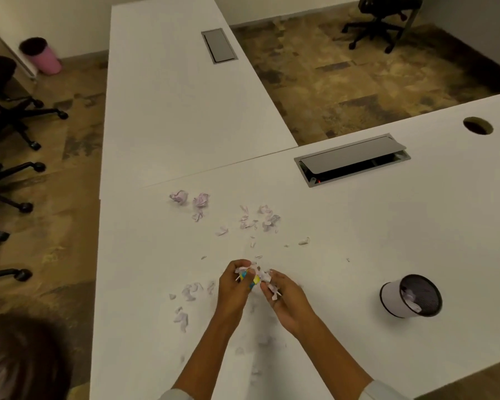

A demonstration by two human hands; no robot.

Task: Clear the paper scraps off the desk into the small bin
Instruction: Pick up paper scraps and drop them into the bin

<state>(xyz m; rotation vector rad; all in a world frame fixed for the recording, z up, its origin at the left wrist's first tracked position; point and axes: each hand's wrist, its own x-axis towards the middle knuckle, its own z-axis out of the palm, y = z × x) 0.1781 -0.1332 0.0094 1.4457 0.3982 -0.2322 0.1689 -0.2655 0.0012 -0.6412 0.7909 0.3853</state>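
Nearest, loose paper scraps lie on the desk left of the hands, with fainter bits between the forearms. They look weightless, soft and crumply, so a pinch or a cupped sweep suits them better than a firm squeeze; a draught would scatter them. The left hand and right hand meet at the middle, both curled shut around a shared wad of scraps, some of it coloured. To the right, well apart, the small bin lies tipped, its long axis running left-right and its mouth facing right, paper already inside. Farther off, more torn pieces, then two crumpled balls, with no real direction.
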